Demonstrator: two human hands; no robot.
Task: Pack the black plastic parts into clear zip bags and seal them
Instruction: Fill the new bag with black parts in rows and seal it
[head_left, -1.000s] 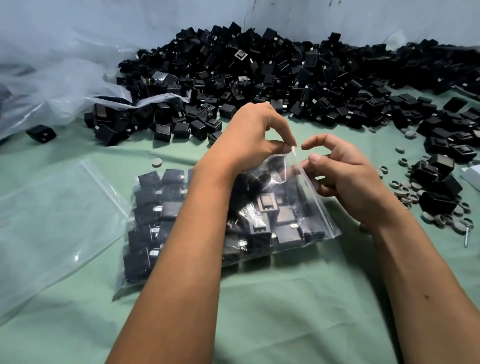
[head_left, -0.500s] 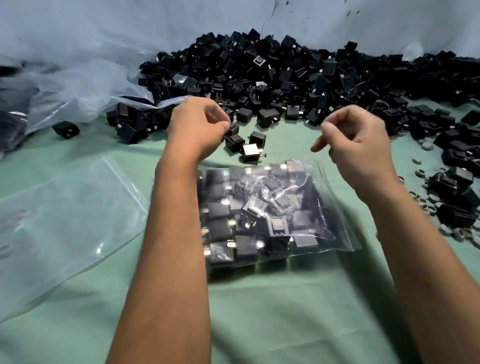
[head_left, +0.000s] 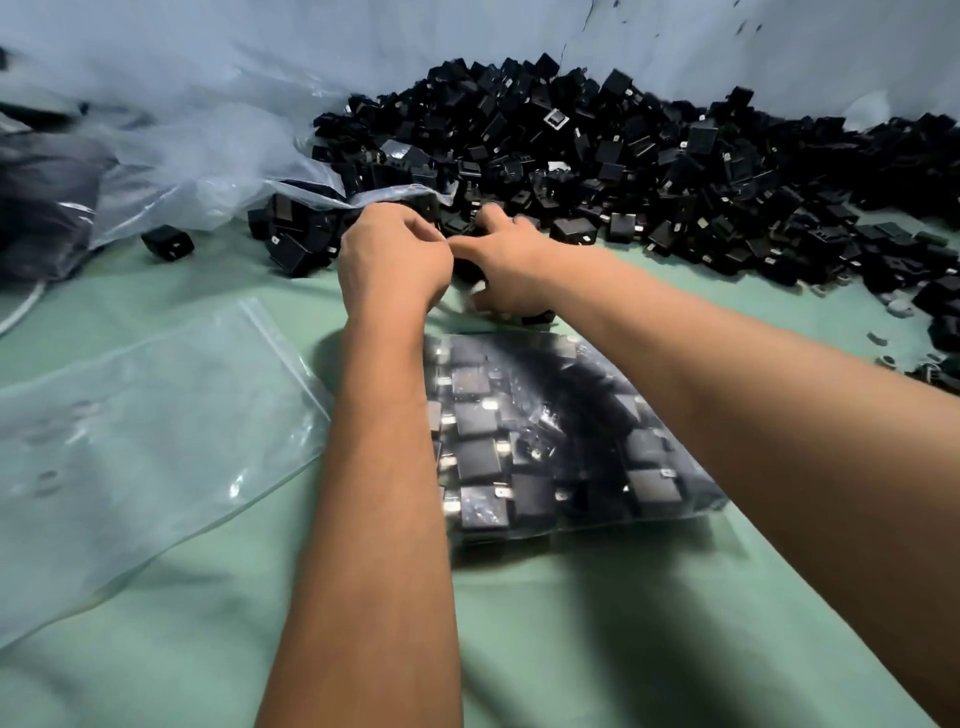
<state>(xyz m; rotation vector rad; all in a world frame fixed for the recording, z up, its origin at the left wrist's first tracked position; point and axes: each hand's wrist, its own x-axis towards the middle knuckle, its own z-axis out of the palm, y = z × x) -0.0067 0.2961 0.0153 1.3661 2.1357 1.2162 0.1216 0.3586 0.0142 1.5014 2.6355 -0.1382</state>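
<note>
Filled zip bag (head_left: 561, 441) lies flat at centre, at 6 o'clock from both hands. Left hand (head_left: 392, 260) and right hand (head_left: 506, 260) meet at the near edge of the loose parts pile (head_left: 623, 156), at 12 o'clock; fingers curled, contents blurred, grasp indeterminate. An empty bag (head_left: 145, 441) waits at 9 o'clock, nearer the left arm.
</note>
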